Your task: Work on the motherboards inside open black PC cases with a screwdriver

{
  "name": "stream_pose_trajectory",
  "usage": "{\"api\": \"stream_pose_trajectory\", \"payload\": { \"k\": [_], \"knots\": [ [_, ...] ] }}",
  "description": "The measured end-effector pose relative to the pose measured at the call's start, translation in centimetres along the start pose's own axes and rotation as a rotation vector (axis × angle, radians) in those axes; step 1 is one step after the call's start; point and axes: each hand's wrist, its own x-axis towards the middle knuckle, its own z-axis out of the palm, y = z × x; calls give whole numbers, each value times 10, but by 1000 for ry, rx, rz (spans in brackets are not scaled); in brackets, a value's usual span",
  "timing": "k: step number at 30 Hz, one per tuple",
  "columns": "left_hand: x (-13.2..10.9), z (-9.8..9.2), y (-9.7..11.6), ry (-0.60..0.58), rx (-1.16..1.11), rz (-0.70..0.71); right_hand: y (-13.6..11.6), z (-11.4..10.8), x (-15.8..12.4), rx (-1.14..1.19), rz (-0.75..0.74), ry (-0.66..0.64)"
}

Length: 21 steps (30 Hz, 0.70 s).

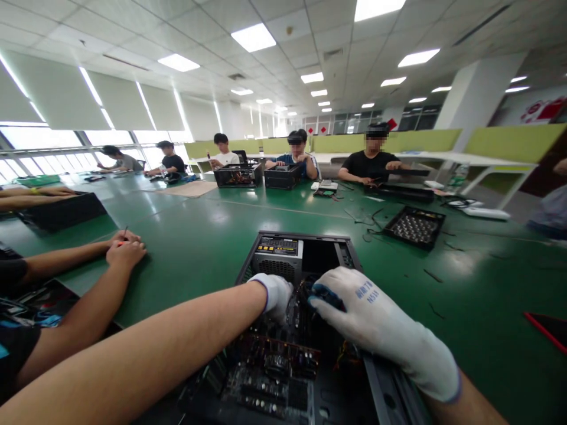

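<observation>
An open black computer case [370, 378] lies in front of me on the green table. Inside it are a power supply [279, 246] with a yellow-marked label at the far end and a dark motherboard [266, 383] nearer to me. My left hand [278, 298], in a white glove, reaches down into the case just below the power supply; its fingers are hidden. Opposite it, my right hand [343, 301] wears a white glove with dark blue coated fingers. Its fingers curl together over a dark bundle, perhaps cables; what they hold is unclear.
On the green table [177, 260], a black tray of small parts [414, 227] and loose cables [370, 221] lie to the right. A co-worker's hands [126, 245] rest at left, near another black case [66, 212]. Across the table, several people work on more cases.
</observation>
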Motion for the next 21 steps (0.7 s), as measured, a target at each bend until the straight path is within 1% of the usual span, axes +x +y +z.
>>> {"api": "stream_pose_trajectory", "payload": {
  "k": [5, 8, 10, 12, 14, 16, 18, 21],
  "knots": [
    [-14, -4, -3, 76, -79, 7, -6, -4, 1, 69, 50, 6],
    [-27, -6, -2, 152, -138, 37, -4, -3, -9, 65, 114, 113],
    [-38, -8, 0, 219, -171, 67, 5, 0, -25, 54, 218, 199],
    [-50, -8, 3, 291, -198, 101, 18, 6, -48, 76, 368, 239],
    [-65, -7, 6, 358, -220, 135, 32, 15, -72, 138, 527, 218],
    [-84, -4, 7, 449, -234, 187, 44, 25, -90, 250, 637, 152],
    [-106, 3, 8, 574, -241, 236, 51, 34, -101, 394, 665, 121],
    [-141, 20, 10, 745, -230, 270, 51, 43, -101, 535, 651, 150]
  ]
}}
